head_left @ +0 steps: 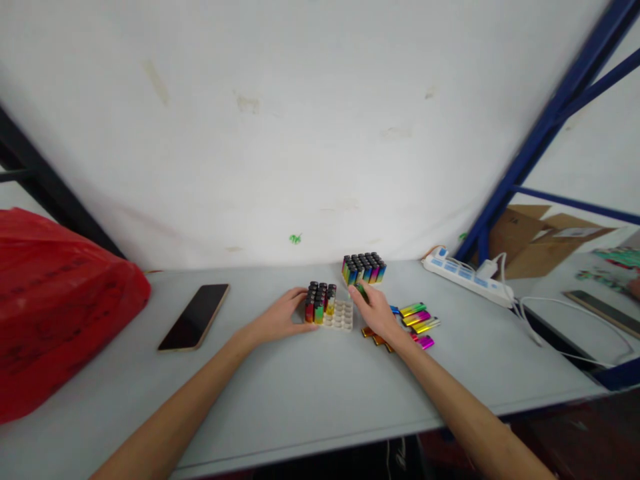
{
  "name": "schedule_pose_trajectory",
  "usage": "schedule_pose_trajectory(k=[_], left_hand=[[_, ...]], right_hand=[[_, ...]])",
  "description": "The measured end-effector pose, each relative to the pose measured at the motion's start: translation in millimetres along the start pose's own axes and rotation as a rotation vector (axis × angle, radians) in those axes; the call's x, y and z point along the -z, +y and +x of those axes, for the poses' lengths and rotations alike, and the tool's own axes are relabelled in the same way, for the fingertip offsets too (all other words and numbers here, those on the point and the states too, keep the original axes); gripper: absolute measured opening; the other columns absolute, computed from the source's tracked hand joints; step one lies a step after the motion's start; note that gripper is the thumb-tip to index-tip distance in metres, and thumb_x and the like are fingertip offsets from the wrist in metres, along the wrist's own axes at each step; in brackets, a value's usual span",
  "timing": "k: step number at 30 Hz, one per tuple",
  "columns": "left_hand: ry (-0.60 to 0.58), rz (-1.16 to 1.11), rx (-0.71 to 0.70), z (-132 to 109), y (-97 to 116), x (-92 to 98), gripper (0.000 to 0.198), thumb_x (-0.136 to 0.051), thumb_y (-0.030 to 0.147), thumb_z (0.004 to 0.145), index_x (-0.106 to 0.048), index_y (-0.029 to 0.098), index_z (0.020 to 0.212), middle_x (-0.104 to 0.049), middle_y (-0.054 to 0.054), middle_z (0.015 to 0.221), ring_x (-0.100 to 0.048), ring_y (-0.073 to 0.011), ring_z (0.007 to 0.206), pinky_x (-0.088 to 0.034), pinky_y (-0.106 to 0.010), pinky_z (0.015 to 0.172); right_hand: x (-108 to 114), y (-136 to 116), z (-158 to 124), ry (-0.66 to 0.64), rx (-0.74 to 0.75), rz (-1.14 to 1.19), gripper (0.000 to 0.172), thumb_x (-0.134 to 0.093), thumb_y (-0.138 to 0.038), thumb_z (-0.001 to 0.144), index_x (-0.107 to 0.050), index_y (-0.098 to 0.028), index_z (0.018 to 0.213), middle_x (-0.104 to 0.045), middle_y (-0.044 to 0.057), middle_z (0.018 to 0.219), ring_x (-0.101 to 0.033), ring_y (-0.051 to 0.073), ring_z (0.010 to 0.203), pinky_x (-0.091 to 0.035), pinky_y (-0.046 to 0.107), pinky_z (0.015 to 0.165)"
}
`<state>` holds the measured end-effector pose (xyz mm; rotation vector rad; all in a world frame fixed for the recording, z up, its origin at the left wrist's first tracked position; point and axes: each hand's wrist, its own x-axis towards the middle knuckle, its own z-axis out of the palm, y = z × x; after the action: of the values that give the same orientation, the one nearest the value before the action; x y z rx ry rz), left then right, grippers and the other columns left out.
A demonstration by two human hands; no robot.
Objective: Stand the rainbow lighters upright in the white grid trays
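A white tray (345, 317) with round sockets stands on the table. Upright lighters (319, 300) fill its left part, while sockets on its right side are bare. My left hand (281, 316) grips the tray's left end, thumb along the front and fingers behind. Just right of the tray, my right hand (376, 311) is closed round a lighter (362, 291), of which only a dark green bit shows. Beneath and beside that hand lie several loose shiny lighters (416, 319) in yellow, green, magenta and orange. Behind it stands a packed block of upright rainbow-coloured lighters (365, 268).
A phone (195, 317) lies face up to the left, near a large red plastic bag (65, 307). At the back right are a white power strip (467, 279) with cables and a cardboard box (530, 243) beyond the blue frame (530, 147). A white wall closes the back.
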<state>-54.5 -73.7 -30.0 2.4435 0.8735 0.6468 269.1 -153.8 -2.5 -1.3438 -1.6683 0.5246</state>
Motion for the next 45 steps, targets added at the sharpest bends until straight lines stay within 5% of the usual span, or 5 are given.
schedule_pose_trajectory(k=[8, 13, 26, 38, 45], left_hand=[[0.006, -0.007, -0.004, -0.4, -6.6, -3.1, 0.091, -0.101, 0.081, 0.096, -0.080, 0.024, 0.165, -0.077, -0.021, 0.176, -0.073, -0.0482, 0.165, -0.056, -0.061, 0.148], [-0.003, -0.022, -0.007, -1.0, -6.9, -3.5, 0.092, -0.099, 0.082, 0.098, -0.079, 0.024, 0.165, -0.077, -0.022, 0.175, -0.073, -0.0481, 0.164, -0.056, -0.062, 0.147], [0.006, -0.028, -0.007, -1.8, -5.9, -3.0, 0.090, -0.103, 0.077, 0.097, -0.080, 0.024, 0.166, -0.076, -0.021, 0.175, -0.073, -0.0487, 0.164, -0.056, -0.061, 0.147], [0.029, 0.004, -0.032, -0.7, 0.5, -0.9, 0.081, -0.100, 0.072, 0.101, -0.080, 0.023, 0.162, -0.079, -0.021, 0.171, -0.075, -0.0474, 0.162, -0.059, -0.061, 0.145], [0.049, -0.001, -0.027, -0.4, 1.2, -1.7, 0.077, -0.102, 0.068, 0.099, -0.083, 0.024, 0.158, -0.082, -0.019, 0.167, -0.079, -0.0457, 0.158, -0.063, -0.058, 0.141]], right_hand=[[-0.6, -4.9, -5.9, -0.092, 0.276, -0.200, 0.052, -0.054, -0.065, 0.130, -0.058, -0.031, 0.092, -0.070, 0.007, 0.096, -0.069, 0.028, 0.095, -0.059, 0.038, 0.090], [-9.5, -5.9, -10.7, -0.147, 0.226, -0.199, 0.054, -0.058, -0.063, 0.130, -0.052, -0.031, 0.087, -0.066, 0.002, 0.081, -0.063, 0.025, 0.077, -0.050, 0.035, 0.077], [-15.6, -6.9, -10.1, -0.232, 0.221, -0.216, 0.044, -0.061, -0.061, 0.132, -0.063, -0.031, 0.100, -0.078, 0.005, 0.088, -0.071, 0.027, 0.077, -0.051, 0.036, 0.074], [-19.4, -36.9, -11.8, -0.350, 0.227, -0.716, 0.036, -0.077, -0.053, 0.129, -0.082, -0.022, 0.111, -0.089, 0.012, 0.105, -0.086, 0.029, 0.100, -0.055, 0.034, 0.085], [12.0, -17.0, -12.9, -0.158, 0.261, -0.538, 0.041, -0.063, -0.047, 0.135, -0.080, -0.024, 0.105, -0.083, 0.008, 0.100, -0.080, 0.027, 0.096, -0.060, 0.037, 0.093]])
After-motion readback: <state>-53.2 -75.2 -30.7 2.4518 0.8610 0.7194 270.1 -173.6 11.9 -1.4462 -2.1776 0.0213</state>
